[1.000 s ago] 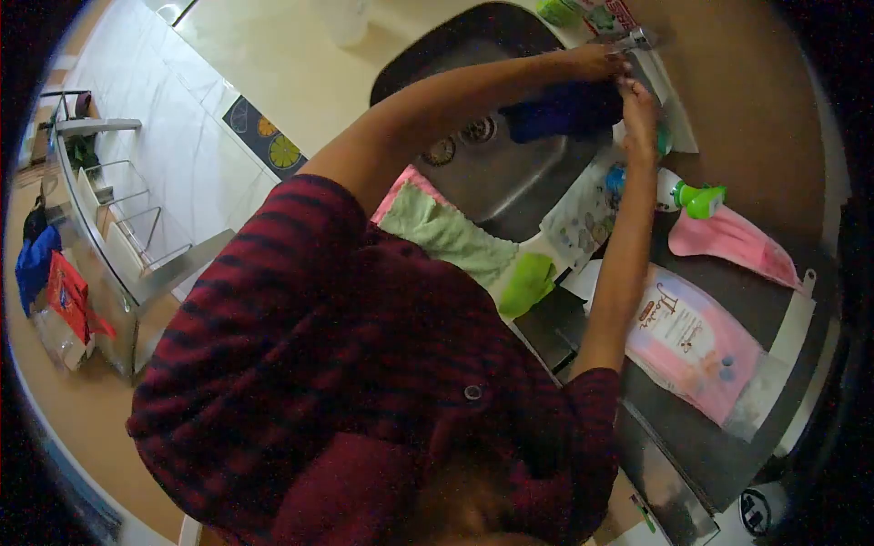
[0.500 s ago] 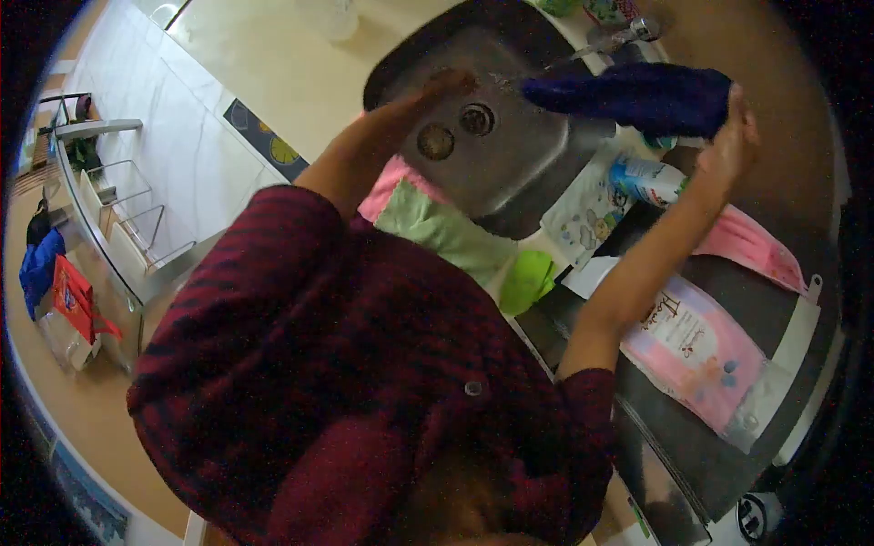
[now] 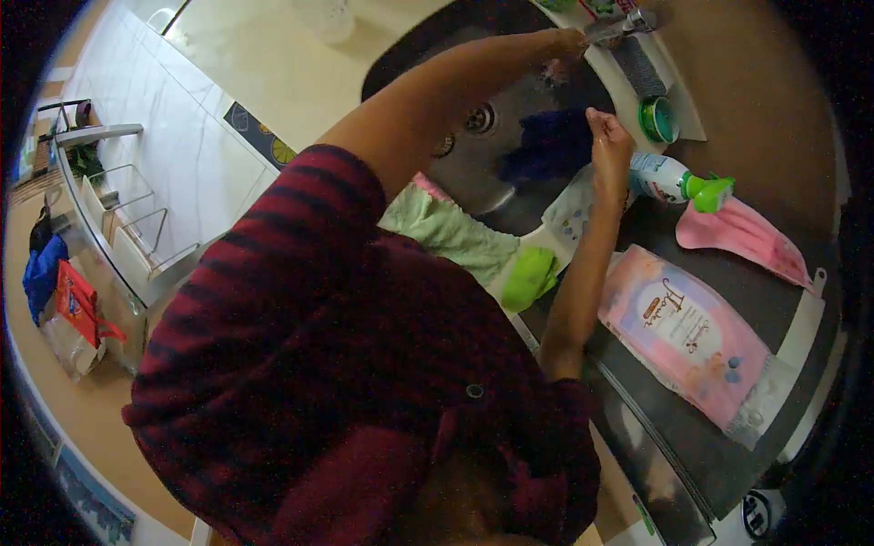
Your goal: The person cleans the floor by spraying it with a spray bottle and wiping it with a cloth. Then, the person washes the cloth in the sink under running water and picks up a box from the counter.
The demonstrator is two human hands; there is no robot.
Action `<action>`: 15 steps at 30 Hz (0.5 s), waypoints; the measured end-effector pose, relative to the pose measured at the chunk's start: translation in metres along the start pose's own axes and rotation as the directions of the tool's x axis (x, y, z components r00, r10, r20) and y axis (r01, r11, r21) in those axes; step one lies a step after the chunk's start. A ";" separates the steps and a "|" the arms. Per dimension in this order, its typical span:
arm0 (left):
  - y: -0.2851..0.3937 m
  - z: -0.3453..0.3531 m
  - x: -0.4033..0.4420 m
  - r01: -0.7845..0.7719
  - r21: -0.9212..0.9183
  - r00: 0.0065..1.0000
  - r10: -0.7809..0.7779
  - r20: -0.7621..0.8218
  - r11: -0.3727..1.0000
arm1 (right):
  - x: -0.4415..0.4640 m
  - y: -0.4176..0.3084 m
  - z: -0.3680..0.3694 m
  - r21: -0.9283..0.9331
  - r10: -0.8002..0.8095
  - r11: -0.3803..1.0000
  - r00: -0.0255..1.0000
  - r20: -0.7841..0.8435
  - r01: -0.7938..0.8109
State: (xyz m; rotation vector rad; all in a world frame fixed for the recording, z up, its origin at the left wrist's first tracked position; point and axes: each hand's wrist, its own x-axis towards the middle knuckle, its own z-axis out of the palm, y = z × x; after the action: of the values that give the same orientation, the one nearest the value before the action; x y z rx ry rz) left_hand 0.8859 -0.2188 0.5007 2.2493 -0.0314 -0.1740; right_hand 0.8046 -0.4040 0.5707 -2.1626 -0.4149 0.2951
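My left arm stretches across the sink (image 3: 482, 32), and my left hand (image 3: 571, 42) is at the metal faucet (image 3: 619, 27); its fingers cannot be made out. At the sink's right side my right hand (image 3: 612, 150) is closed, pinching the edge of a dark blue cloth (image 3: 548, 144). The rest of that cloth hangs down into the basin. A round drain (image 3: 480, 118) shows beside it, partly behind my left forearm. A splash of water is visible below the faucet.
Green cloth (image 3: 455, 227) and a bright green piece (image 3: 530, 278) lie over the sink's front edge. To the right are a green round tub (image 3: 657, 120), a spray bottle (image 3: 663, 177), a pink cloth-like item (image 3: 746, 238) and a pink pouch (image 3: 685, 337).
My right hand has lowered the dark blue cloth from above the counter into the sink. My left hand has moved from inside the basin up to the faucet.
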 end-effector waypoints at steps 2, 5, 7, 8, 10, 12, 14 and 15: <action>0.011 -0.017 -0.003 0.068 0.133 0.988 -0.085 0.130 0.989 | 0.002 0.002 0.004 0.016 0.006 1.000 1.000 0.027 -0.006; 0.015 -0.026 -0.011 0.067 0.051 0.945 -0.080 0.316 0.996 | 0.011 -0.004 0.011 -0.014 -0.031 0.999 0.998 0.057 0.031; -0.006 -0.009 -0.012 0.088 -0.413 0.927 0.077 0.367 0.907 | 0.018 -0.017 0.011 0.010 -0.067 0.998 0.996 0.053 0.067; -0.018 0.003 -0.014 0.089 -0.571 0.937 0.125 0.325 0.816 | 0.024 -0.025 0.010 0.039 -0.078 0.996 0.996 0.035 0.076; -0.052 0.028 -0.036 0.012 -0.578 0.989 0.075 0.126 0.816 | 0.038 -0.039 0.002 0.091 -0.091 0.992 0.996 -0.002 0.091; -0.084 0.030 -0.063 -0.042 -0.420 0.992 0.088 0.090 0.907 | 0.054 -0.058 -0.007 0.139 -0.067 0.987 0.995 -0.069 0.076; -0.109 0.021 -0.083 -0.049 -0.297 0.985 0.094 0.141 0.954 | 0.071 -0.055 -0.007 0.219 -0.058 0.972 0.990 -0.129 0.086; -0.118 0.016 -0.089 -0.035 -0.277 0.983 0.083 0.163 0.960 | 0.085 -0.046 -0.002 0.274 -0.062 0.956 0.986 -0.156 0.104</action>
State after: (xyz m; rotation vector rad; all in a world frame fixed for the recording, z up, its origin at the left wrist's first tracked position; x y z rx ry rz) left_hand 0.7914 -0.1485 0.4096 1.9496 -0.1592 -0.3218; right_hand 0.8746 -0.3462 0.6047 -1.8685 -0.3561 0.1372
